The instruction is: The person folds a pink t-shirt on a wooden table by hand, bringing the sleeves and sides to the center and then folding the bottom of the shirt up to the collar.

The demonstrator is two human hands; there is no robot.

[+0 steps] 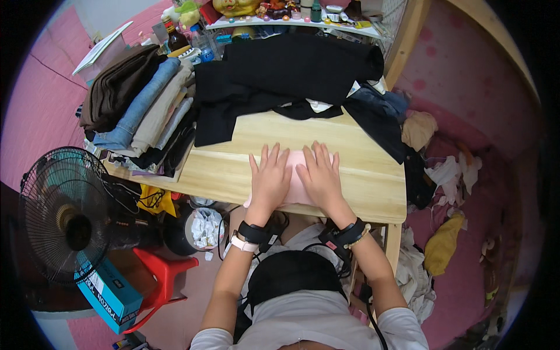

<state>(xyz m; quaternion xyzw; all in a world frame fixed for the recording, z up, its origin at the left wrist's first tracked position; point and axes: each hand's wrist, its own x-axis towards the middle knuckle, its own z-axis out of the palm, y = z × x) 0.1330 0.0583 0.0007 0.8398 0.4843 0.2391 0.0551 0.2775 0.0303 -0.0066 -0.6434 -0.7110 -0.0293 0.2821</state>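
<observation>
A small pink cloth (298,188) lies flat on the wooden table (373,186), close to its front edge. My left hand (271,178) rests flat on the cloth's left side, fingers stretched forward. On its right side my right hand (319,178) lies the same way, fingers spread. Much of the cloth is hidden beneath both hands, so I cannot tell how it is folded. Beyond them, a black garment (291,70) is spread over the back of the table, with one part hanging toward the right edge.
A stack of folded trousers (149,105) stands at the table's left. Bottles (177,38) and a white shelf (291,23) are behind. At left are a black fan (67,216), a red stool (160,280) and a waste bin (205,227). Loose clothes (443,245) lie at right.
</observation>
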